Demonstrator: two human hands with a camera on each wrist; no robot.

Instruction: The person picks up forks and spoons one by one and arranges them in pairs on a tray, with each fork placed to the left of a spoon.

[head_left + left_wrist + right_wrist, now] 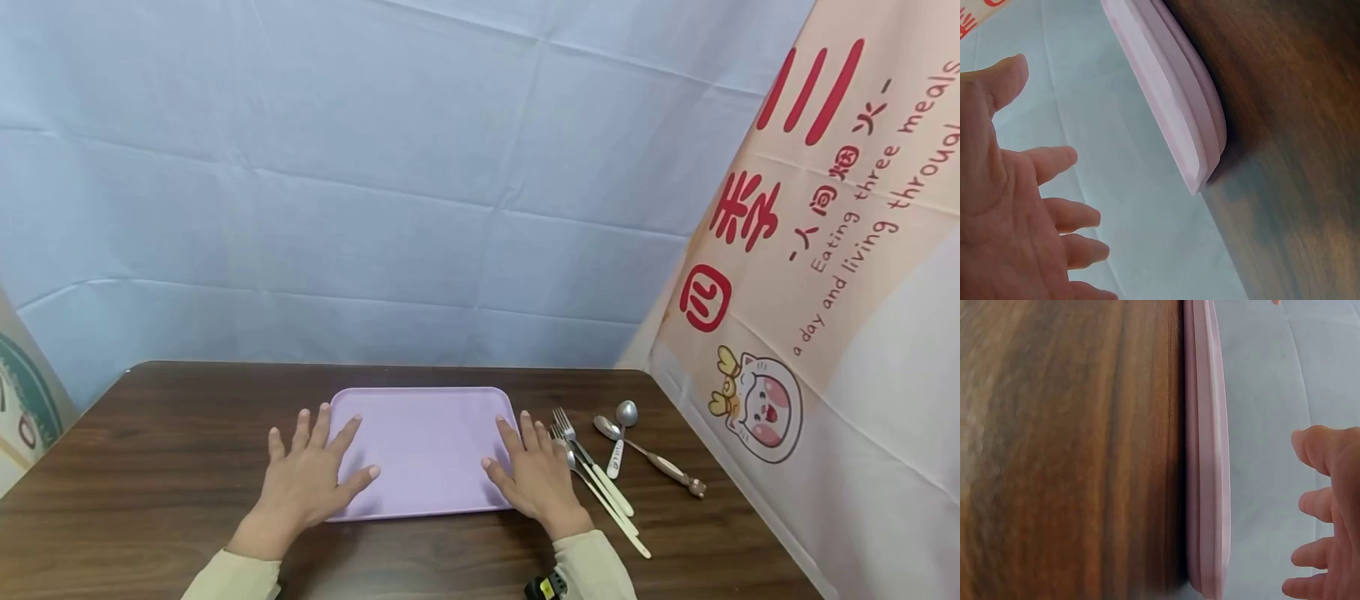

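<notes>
A flat lilac tray (pixel 423 450) with rounded corners lies on the dark wooden table. My left hand (pixel 307 479) is spread above the tray's left edge, fingers apart and holding nothing. Over its right edge my right hand (pixel 538 479) is likewise spread, with nothing in it. In the left wrist view the left hand (pixel 1010 206) stands apart from the tray's rim (pixel 1172 94). The right wrist view has a gap between the right hand (pixel 1329 512) and the tray's rim (pixel 1207 450).
Right of the tray lie several pale-handled pieces of cutlery, among them a fork (pixel 564 425). Beyond them a short spoon (pixel 626 412) and a longer spoon (pixel 663 467) cross. Blue cloth (pixel 337 183) hangs behind the table (pixel 187 433); a printed cloth (pixel 847 333) hangs at the right.
</notes>
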